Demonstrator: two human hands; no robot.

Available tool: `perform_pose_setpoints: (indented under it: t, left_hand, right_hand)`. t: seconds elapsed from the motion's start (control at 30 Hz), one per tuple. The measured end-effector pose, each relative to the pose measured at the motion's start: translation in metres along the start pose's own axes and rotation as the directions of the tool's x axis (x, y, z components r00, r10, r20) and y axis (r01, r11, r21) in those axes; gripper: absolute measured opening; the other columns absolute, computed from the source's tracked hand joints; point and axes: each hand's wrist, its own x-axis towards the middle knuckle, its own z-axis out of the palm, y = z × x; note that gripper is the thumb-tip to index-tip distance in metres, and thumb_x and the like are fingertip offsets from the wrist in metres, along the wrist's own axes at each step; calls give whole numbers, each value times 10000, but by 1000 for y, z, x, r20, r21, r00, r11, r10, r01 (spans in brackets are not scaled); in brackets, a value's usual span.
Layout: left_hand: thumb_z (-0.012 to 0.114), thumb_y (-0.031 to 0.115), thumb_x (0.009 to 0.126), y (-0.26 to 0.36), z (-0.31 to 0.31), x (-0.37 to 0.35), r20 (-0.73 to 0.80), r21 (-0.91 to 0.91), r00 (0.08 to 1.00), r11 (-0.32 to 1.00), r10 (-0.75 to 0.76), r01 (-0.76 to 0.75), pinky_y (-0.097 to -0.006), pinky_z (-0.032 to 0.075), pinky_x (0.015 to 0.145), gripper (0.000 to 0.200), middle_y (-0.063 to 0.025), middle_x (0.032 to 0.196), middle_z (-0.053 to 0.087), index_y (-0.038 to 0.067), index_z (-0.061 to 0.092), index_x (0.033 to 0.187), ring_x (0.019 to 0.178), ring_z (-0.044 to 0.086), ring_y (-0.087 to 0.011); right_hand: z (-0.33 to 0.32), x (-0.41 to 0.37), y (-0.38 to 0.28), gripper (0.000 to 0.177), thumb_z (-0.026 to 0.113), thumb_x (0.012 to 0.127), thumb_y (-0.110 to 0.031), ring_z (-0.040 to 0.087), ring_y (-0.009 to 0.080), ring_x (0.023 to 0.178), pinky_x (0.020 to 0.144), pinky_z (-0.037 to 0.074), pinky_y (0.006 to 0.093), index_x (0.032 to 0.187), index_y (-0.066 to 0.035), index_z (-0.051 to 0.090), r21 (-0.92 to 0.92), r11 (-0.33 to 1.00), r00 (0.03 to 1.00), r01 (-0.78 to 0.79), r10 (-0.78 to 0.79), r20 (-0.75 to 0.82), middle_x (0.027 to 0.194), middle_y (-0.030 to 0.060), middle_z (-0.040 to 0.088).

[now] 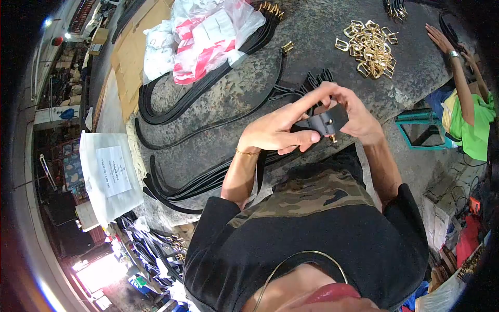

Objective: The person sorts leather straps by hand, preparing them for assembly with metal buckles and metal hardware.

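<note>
My left hand (273,127) is closed around a black leather belt (318,124), thumb along its near side. The belt is bent over at this end, and a small gold metal piece (333,138) sticks out below the fold. From the other side my right hand (361,119) curls round the folded end, its fingertips meeting my left fingers above it. Part of the strap hangs down behind my left wrist. Just beyond my hands lies a bunch of black strap ends (319,78). More black belts (208,182) lie together on the table's near edge to the left.
Gold buckles (371,49) are heaped on the worn dark table (228,101). Plastic bags (208,39) lie over belts at the back left. A labelled white bag (110,174) hangs at the left edge. At the right, another person's hand (439,38) rests on the table.
</note>
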Motion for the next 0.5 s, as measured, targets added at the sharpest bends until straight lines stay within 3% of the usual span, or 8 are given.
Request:
perform_pose_setpoints:
  t: [0.07,0.13,0.2,0.23,0.27,0.3,0.37,0.5]
  left_hand:
    - [662,108,862,-1,-2,2,23,17,998,998,61,-61,-180,355,378,677,-150,1015,631,48,319,1443,485,485,-74]
    - [646,106,878,-9,-12,1,181,18,983,999,31,-35,-181,356,380,596,-162,1026,631,42,365,1400,463,486,-78]
    - [636,142,900,-14,-11,1,169,-17,982,996,90,-88,-188,332,373,509,-161,931,643,34,417,1345,440,477,-73]
    - [609,176,925,-15,-11,1,179,-27,978,994,105,-102,-194,318,376,458,-92,790,609,43,440,1329,427,458,-62]
    - [583,210,951,-15,-12,1,189,-38,975,993,121,-116,-200,303,379,412,-22,650,575,52,463,1312,414,440,-50]
    - [583,210,951,-16,-12,1,189,-40,975,993,119,-113,-200,303,379,412,-22,650,575,52,463,1312,414,440,-50]
    - [578,214,957,-19,-12,0,200,-118,965,982,168,-146,-202,290,381,370,-20,642,550,41,493,1273,425,426,-44]
    - [592,219,950,-22,-17,-3,189,-118,973,987,131,-109,-205,275,391,364,-22,634,538,32,509,1250,433,403,-37]
  right_hand:
    - [-11,5,9,238,740,809,-101,600,38,678,565,497,199,905,-38,532,-97,988,987,116,-104,123,835,1,627]
    - [-10,-1,12,216,728,812,-89,600,49,645,537,491,202,941,-15,571,-27,999,994,31,-28,108,817,12,641]
    - [-8,-4,12,229,721,803,-54,609,71,635,534,490,205,990,14,608,76,992,993,-99,93,68,794,39,652]
    - [-9,-6,9,209,645,853,-62,611,108,652,552,481,227,1034,40,624,64,987,982,-149,140,128,860,77,659]
    - [-6,-7,7,209,645,853,-62,611,108,652,552,481,227,1034,40,624,66,987,982,-148,138,126,860,77,659]
    - [2,-9,2,198,590,866,-63,604,121,662,565,477,240,1026,49,623,44,998,990,-41,35,136,892,92,652]
    - [-1,-13,-1,292,467,863,-75,581,135,752,642,463,275,1087,70,586,357,900,961,-251,190,199,1011,116,616]
    - [5,-16,7,367,469,836,-66,574,130,820,700,464,278,1174,67,521,405,882,970,-243,214,117,995,91,592]
